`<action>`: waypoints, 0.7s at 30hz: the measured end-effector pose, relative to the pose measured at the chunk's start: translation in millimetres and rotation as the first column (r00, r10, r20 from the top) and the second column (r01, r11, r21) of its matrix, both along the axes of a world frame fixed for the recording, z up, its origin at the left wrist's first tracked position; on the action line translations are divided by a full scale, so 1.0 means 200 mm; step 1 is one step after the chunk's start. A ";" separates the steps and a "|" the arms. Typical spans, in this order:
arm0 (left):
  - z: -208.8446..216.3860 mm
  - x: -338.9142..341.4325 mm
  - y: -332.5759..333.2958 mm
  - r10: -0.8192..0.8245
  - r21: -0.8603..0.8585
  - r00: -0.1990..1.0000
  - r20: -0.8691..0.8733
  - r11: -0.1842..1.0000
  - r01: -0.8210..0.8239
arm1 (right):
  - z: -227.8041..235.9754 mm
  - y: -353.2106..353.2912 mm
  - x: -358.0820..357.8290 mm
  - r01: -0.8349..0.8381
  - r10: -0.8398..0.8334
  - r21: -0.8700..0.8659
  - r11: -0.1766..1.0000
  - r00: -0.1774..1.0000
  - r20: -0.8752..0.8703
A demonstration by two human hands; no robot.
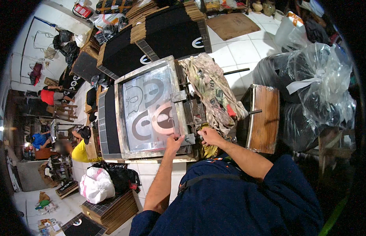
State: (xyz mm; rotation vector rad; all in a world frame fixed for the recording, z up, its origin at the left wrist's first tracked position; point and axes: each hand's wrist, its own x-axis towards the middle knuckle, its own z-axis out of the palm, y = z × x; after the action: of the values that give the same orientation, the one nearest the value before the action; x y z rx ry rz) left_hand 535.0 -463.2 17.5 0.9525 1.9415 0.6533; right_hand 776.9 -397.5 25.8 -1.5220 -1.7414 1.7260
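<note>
A silk-screen printing frame (119,114) lies tilted in front of me, its mesh marked with grey cartoon shapes and a pinkish patch. Metal hinge clamps (187,139) hold its right side. My left hand (174,143) is closed in a pinch at the frame's near right corner, beside the lower clamp; whatever is between its fingertips is too small to make out. Just right of that clamp, my right hand (211,137) is curled closed at the hinge hardware, and its fingers hide what they grip. A stained rag (210,88) drapes over the hinge mechanism beyond it.
Black printed panels (167,33) are stacked at the back. A wooden box (263,118) and plastic-wrapped black bundles (309,90) stand on the right. Metal rods (236,71) stick out rightward. White and black bags (97,185) sit at the lower left; a person in yellow (81,151) is beyond.
</note>
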 end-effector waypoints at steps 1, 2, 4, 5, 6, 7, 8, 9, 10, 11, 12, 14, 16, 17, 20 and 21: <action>0.00 0.00 0.00 0.020 0.039 0.999 0.047 0.999 -0.022 | 0.00 0.00 0.00 -0.024 0.013 -0.164 0.986 0.998 -0.069; 0.00 0.00 -0.01 0.049 0.067 0.995 0.092 0.996 -0.055 | -0.01 0.01 0.00 -0.032 -0.026 -0.305 0.952 0.983 -0.184; 0.03 0.01 -0.03 0.050 0.125 0.981 0.188 0.989 -0.074 | -0.01 0.00 0.02 -0.055 -0.008 -0.225 0.973 0.963 -0.269; 0.05 0.01 -0.04 0.025 0.162 0.971 0.239 0.985 -0.065 | 0.00 0.00 0.03 -0.083 0.025 -0.175 0.981 0.950 -0.311; 0.08 0.02 -0.06 0.027 0.168 0.957 0.288 0.983 -0.078 | 0.00 -0.01 0.05 -0.107 0.049 -0.189 0.976 0.955 -0.292; 0.12 0.03 -0.07 -0.037 0.148 0.981 0.192 0.989 0.009 | 0.01 -0.02 0.05 -0.121 0.102 -0.062 0.991 0.963 -0.248; 0.15 0.04 -0.07 -0.026 0.216 0.968 0.250 0.976 -0.029 | 0.02 -0.04 0.07 -0.120 0.138 0.100 0.988 0.967 -0.212; 0.19 0.05 -0.09 0.024 0.230 0.956 0.292 0.968 -0.095 | 0.04 -0.05 0.06 -0.057 0.082 0.098 0.994 0.956 -0.281; 0.22 0.06 -0.08 0.086 0.219 0.935 0.343 0.961 -0.168 | 0.05 -0.05 0.06 -0.018 0.026 0.028 0.999 0.941 -0.337; 0.26 0.06 -0.06 0.132 0.218 0.919 0.372 0.950 -0.225 | 0.07 -0.03 0.05 -0.002 0.040 0.129 0.992 0.955 -0.293; 0.28 0.07 -0.04 0.127 0.273 0.932 0.340 0.935 -0.226 | 0.08 -0.01 0.04 0.005 0.056 0.213 0.977 0.958 -0.281; 0.30 0.06 0.07 0.188 0.287 0.950 0.249 0.922 -0.258 | 0.11 0.08 0.00 0.022 0.056 0.286 0.958 0.964 -0.260; 0.27 0.06 0.21 0.277 0.305 0.925 0.260 0.885 -0.351 | 0.12 0.24 -0.06 0.053 0.004 0.234 0.971 0.972 -0.237; 0.24 0.06 0.28 0.296 0.301 0.929 0.223 0.885 -0.355 | 0.12 0.31 -0.08 0.045 0.007 0.196 0.980 0.967 -0.256; 0.12 0.07 0.39 0.298 0.360 0.937 0.185 0.866 -0.347 | 0.10 0.49 -0.12 -0.068 0.081 0.251 0.966 0.996 -0.045; 0.08 0.08 0.41 0.276 0.440 0.943 0.188 0.835 -0.332 | 0.08 0.52 -0.13 -0.080 0.098 0.320 0.944 0.994 -0.041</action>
State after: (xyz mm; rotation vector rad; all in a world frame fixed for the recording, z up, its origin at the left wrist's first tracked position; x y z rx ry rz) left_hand 550.3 -382.0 33.7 0.8623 1.8807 1.3828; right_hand 751.2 -294.4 42.0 -1.2614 -1.9717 1.4214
